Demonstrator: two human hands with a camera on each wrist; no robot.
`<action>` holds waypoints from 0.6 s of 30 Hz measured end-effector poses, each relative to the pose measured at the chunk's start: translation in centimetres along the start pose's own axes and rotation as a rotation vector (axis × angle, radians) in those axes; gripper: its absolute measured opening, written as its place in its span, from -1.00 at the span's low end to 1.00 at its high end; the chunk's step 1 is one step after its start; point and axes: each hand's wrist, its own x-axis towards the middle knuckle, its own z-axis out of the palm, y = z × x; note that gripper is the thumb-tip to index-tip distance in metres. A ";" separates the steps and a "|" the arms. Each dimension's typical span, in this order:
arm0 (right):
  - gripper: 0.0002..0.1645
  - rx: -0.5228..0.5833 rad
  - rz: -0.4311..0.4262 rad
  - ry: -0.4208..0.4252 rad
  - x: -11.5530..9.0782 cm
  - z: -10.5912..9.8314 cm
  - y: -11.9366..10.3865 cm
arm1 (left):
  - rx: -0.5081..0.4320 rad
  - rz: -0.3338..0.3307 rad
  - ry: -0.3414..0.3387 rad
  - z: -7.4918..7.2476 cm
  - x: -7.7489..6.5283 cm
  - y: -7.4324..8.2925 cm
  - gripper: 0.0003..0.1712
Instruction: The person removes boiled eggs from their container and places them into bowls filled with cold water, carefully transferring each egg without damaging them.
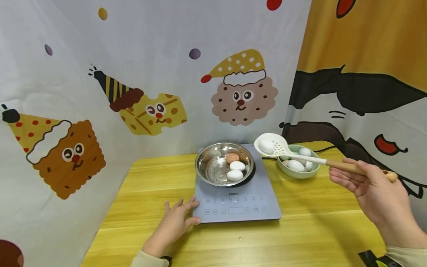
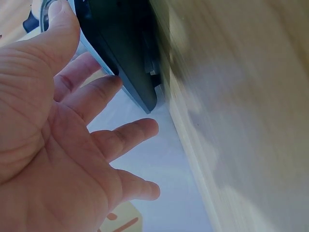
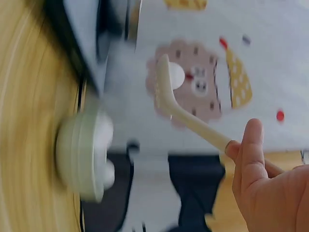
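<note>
My right hand [image 1: 378, 185] grips the wooden handle of a white slotted spoon [image 1: 279, 145]. One white egg [image 1: 266, 146] lies in the spoon's head, raised near the green bowl [image 1: 298, 173], which holds several eggs. In the right wrist view the same egg [image 3: 177, 76] shows above the spoon's rim. On the grey induction cooker [image 1: 238, 204] sits a steel bowl [image 1: 208, 181] with one brown egg [image 1: 232, 158] and two white eggs [image 1: 235, 175]. My left hand [image 1: 175, 220] touches the cooker's left edge, its fingers [image 2: 130, 135] spread.
The cooker stands on a yellow wood-grain table [image 1: 160, 178]. A black cord [image 1: 325, 149] runs along the back, behind the green bowl. A cartoon-printed curtain [image 1: 186, 141] hangs close behind the table and at its sides.
</note>
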 end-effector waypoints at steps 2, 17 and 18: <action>-0.62 -0.042 -0.043 0.094 -0.6 -1.7 -0.6 | 0.003 0.001 0.001 0.0 0.1 0.1 -0.30; -0.79 -0.625 -0.079 0.648 -2.9 -4.5 -0.6 | 0.017 0.015 0.017 -0.1 0.0 0.3 -0.30; -0.76 -0.689 -0.069 0.645 -2.9 -4.4 -0.6 | 0.018 0.016 0.017 -0.1 0.0 0.3 -0.30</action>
